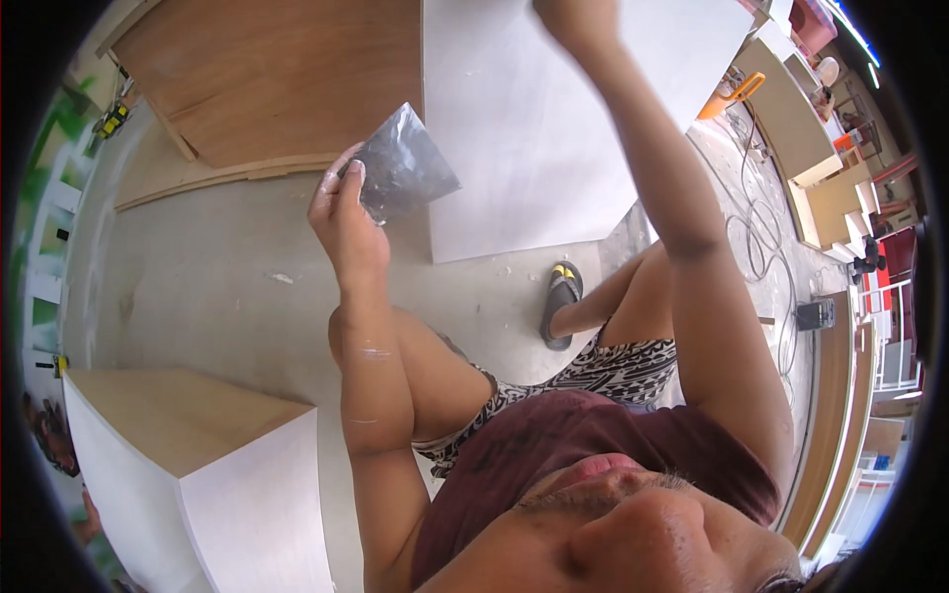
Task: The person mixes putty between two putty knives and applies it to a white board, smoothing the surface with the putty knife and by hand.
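Observation:
My left hand (341, 203) pinches one corner of a flat, square metal putty scraper (403, 163), thumb on its face. Pale smears mark the blade and my fingers. The scraper is held up in front of a large white panel (524, 148), near its left edge. My right arm reaches up over that panel. At the top edge of the view my right hand (581, 22) is closed close to the white surface. Its fingertips are cut off, so whatever they grip cannot be made out.
A brown plywood panel (277, 74) with a wooden frame stands at the far left. Near left is a white box with a tan top (198, 415). Cables (761, 237) lie on the floor at right, beside wooden cabinets (786, 119) and an orange-handled container (732, 96).

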Motion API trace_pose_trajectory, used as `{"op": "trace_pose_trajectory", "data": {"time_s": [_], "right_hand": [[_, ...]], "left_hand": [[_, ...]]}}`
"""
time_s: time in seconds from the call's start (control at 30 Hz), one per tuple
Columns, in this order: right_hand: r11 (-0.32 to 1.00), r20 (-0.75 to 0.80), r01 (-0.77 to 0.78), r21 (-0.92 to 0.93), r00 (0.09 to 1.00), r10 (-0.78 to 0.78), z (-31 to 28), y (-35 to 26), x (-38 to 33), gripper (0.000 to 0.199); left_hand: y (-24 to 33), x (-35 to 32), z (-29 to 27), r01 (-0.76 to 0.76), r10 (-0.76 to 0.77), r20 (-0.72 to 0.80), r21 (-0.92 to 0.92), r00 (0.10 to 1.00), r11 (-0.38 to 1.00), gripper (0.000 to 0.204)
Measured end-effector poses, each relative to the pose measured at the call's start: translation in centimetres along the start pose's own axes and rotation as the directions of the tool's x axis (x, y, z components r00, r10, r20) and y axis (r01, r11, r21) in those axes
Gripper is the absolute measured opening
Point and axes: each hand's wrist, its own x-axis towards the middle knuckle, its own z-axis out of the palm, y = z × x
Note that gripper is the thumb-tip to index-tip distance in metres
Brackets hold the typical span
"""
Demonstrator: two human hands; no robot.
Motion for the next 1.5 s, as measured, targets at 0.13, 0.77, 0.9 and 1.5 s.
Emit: {"op": "trace_pose_trajectory", "data": {"time_s": [0.13,0.77,0.9,1.5], "right_hand": [[0.980,-0.212,-0.174,-0.094,0.966,0.151,-4.9,5.9,5.5,0.048],[0.909,0.085,0.353,-0.222,0.936,-0.342,7.9,1.9,-10.8,0.051],[0.928,0.342,-0.187,-0.323,0.891,0.299,1.5,4.6,-3.5,0.042],[0.982,-0.024,0.098,-0.160,0.994,-0.104,6.5,2.7,-6.6,0.049]], "left_hand": [[0.4,-0.2,0.6,0.014,-0.014,0.002,0.014,1.000,1.000,0.030],[-1.3,0.1,1.7,0.057,-0.056,0.057,-0.017,0.997,0.998,0.027],[-0.4,-0.2,1.1,0.041,-0.041,0.022,0.019,0.999,0.999,0.027],[-0.2,0.1,1.2,0.055,-0.054,0.050,-0.023,0.997,0.998,0.029]]}}
